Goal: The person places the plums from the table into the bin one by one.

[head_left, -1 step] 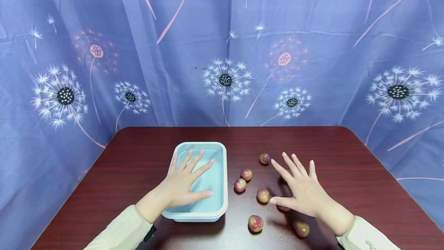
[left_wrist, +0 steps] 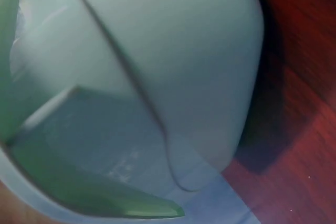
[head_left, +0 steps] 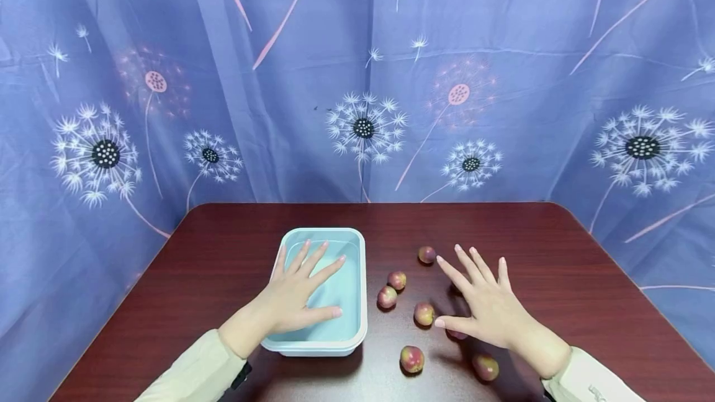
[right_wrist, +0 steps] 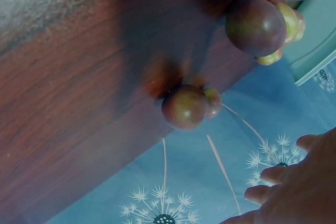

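Observation:
My left hand (head_left: pixel 296 299) is spread flat over the light blue plastic tub (head_left: pixel 362 303), fingers straight and nothing held. On the right, my right hand (head_left: pixel 486 306) hovers with fingers fanned out above several red-and-yellow plums. One plum (head_left: pixel 424 314) lies just left of its thumb, and another plum (head_left: pixel 427 255) sits close to the index fingertip. Partly hidden beneath the hand is a plum (head_left: pixel 458 332). The left wrist view is filled by the tub's side (left_wrist: pixel 199 77). In the right wrist view, a plum (right_wrist: pixel 255 26) shows near the tub, with the fingers (right_wrist: pixel 275 174) at lower right.
Two plums touch between tub and right hand, one plum (head_left: pixel 387 297) nearer me. Closer to the front lie a plum (head_left: pixel 412 359) and another plum (head_left: pixel 485 366). The dark red wooden table (head_left: pixel 223 265) ends at a blue dandelion-print curtain (head_left: pixel 290 141).

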Demonstrator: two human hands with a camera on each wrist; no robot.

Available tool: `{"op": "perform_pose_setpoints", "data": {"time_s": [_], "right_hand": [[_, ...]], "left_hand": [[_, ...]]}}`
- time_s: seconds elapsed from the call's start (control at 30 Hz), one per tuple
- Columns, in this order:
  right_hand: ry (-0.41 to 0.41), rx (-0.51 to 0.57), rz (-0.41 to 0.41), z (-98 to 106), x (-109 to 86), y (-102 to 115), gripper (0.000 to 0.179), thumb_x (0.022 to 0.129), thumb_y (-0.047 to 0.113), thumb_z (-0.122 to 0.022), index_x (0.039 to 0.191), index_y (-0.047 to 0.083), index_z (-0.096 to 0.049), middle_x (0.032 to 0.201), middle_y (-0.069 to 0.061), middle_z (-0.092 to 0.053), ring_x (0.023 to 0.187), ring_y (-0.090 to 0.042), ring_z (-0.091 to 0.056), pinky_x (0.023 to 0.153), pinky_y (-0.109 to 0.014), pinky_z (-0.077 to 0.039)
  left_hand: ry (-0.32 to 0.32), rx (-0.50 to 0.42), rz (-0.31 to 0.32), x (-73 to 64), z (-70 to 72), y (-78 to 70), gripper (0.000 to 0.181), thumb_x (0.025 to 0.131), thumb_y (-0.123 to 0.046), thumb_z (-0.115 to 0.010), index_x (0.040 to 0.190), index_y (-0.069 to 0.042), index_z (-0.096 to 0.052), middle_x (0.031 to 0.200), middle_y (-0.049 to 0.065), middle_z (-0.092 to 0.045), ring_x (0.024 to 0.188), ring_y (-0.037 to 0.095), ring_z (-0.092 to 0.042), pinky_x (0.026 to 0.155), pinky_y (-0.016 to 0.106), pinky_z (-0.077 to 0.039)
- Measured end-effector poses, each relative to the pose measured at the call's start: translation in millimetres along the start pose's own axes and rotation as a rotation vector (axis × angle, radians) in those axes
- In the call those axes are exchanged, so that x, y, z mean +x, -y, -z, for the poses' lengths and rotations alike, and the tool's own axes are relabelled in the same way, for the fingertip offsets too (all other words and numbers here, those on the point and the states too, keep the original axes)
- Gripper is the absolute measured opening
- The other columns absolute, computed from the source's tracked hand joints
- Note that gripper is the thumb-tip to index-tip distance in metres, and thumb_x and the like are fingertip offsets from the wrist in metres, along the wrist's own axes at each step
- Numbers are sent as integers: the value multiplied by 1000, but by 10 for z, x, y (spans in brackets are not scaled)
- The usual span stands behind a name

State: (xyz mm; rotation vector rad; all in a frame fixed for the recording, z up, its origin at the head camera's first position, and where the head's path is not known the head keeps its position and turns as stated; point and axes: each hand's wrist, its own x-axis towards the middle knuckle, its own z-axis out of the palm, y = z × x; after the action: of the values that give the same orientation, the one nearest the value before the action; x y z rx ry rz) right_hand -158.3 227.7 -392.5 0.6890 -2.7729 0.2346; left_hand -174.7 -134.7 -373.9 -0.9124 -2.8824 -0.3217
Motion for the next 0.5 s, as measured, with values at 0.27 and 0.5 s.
{"op": "perform_pose_setpoints", "data": {"time_s": [0.27,0.5], "right_hand": [[-8,-6,4,11,25,-12,91,75,61,-68,149,21,-32,153,-19,-24,139,-45,-23,96,-77,-14],[-18,-9,10,31,28,-33,89,76,57,-69,148,21,-32,153,-19,-24,138,-44,-25,99,-74,-17]], "left_hand": [[-6,-7,2,-15,26,9,77,85,-64,-53,149,-29,-30,158,9,-18,144,41,-11,108,68,3],[-37,-24,14,-26,-11,39,78,84,-65,-53,149,-30,-30,158,9,-20,145,40,-11,109,66,0]]}}
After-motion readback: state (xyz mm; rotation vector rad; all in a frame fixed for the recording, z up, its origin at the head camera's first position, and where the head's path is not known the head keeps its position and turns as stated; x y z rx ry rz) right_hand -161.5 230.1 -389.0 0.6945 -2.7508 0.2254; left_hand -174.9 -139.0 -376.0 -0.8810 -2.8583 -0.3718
